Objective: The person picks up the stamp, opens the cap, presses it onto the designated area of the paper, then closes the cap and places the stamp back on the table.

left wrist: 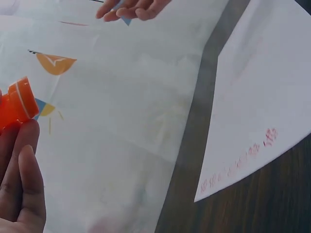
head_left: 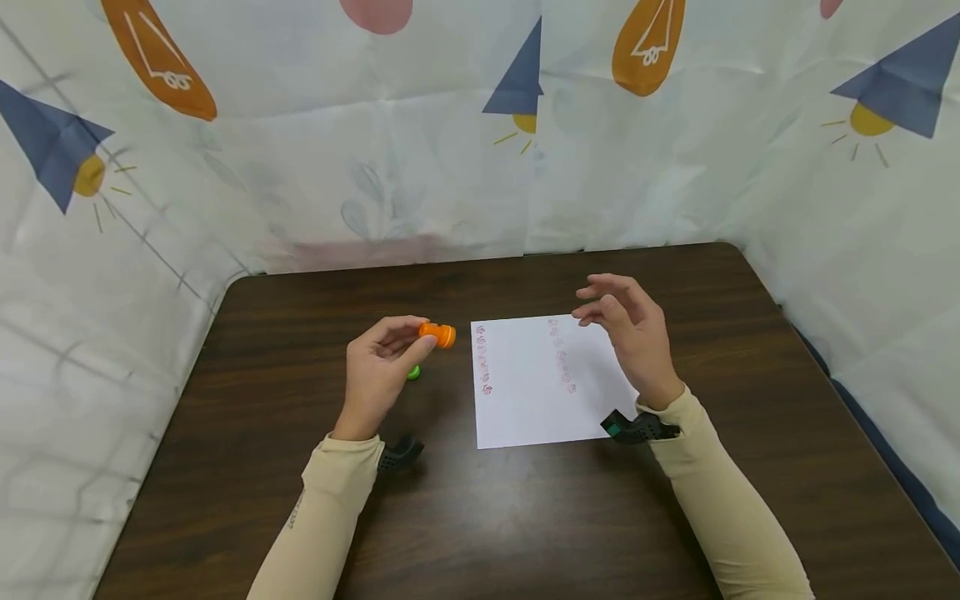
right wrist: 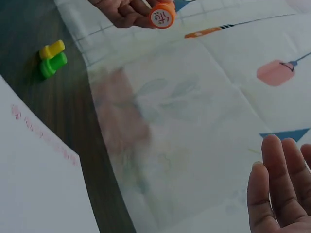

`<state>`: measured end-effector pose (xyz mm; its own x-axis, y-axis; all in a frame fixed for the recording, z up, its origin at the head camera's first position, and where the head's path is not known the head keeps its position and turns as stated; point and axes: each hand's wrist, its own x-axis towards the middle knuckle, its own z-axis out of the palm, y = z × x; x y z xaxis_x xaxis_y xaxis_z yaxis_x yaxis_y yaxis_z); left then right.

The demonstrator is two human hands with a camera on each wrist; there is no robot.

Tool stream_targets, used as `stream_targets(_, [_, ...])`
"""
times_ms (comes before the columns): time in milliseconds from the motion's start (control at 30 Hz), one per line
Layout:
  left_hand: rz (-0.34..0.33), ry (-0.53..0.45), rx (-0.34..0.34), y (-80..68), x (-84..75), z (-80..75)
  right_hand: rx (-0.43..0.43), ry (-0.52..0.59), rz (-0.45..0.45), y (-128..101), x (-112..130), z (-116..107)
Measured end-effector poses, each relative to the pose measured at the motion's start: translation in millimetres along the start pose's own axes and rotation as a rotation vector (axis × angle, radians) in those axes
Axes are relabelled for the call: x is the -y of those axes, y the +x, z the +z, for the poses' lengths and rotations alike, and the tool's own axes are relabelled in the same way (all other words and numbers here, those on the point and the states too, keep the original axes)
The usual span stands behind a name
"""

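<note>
Left hand: your left hand (head_left: 377,367) is grasping, thumb and fingers pinching the orange stamp at one end.
Orange stamp: the orange stamp (head_left: 438,335) is up off the table, just beside the paper's upper left corner; its round printed end points toward the paper. Your right wrist view shows a red design on that pale face.
Right hand: your right hand (head_left: 632,337) is released, fingers relaxed and slightly bent, raised over the paper's upper right part.
Green and yellow stamps: below your left hand, the green stamp (right wrist: 53,65) and the yellow stamp (right wrist: 52,49) lie close together on the table, left of the paper. From your head view only a bit of green shows past the thumb.
Paper: the white paper (head_left: 540,421) lies flat between your two hands.
Red marks: two columns of small red marks (head_left: 483,360), one along the paper's left edge, one nearer its middle.
Wrists: a dark band (head_left: 641,427) at each, below your beige sleeves (head_left: 731,492).
Table: dark wood-grain table (head_left: 510,525) under it all.
Backdrop: pale cloth (head_left: 450,167) printed with lamps, bulbs and leaves.
</note>
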<state>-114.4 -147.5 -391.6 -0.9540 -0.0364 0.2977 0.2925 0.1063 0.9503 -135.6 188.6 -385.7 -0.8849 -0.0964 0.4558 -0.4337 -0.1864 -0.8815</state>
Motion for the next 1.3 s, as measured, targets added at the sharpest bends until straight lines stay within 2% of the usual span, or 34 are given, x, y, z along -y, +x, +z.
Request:
stream_targets(133, [-0.013, -0.051, -0.039, -1.6, -3.7, 6.8, 0.018, 0.042, 0.007, 0.9, 1.1, 14.8])
stream_targets(300, [-0.035, -0.108, -0.047, -5.4, -5.9, 14.8, 0.043, -0.016, 0.022, 0.4, 3.4, 34.2])
stream_targets(467, [-0.070, -0.117, 0.012, -14.6, -7.2, 22.0, 0.086, -0.083, 0.076, -7.0, 4.9, 49.6])
stream_targets(633, [-0.100, -0.114, 0.093, -23.4, -10.7, 26.5, 0.138, -0.086, 0.144, -22.0, 3.3, 59.8])
stream_targets(867, [-0.123, -0.108, 0.114, -34.0, -15.3, 28.2, 0.235, -0.051, 0.233, -34.3, 1.3, 76.5])
stream_targets(1033, [-0.136, -0.078, 0.153, -36.7, -17.2, 29.3, 0.239, -0.026, 0.252, -39.6, 2.0, 83.0])
stream_targets(1300, [-0.140, -0.091, 0.178, -37.0, -18.7, 29.6, 0.208, -0.024, 0.294, -44.2, 2.4, 87.6])
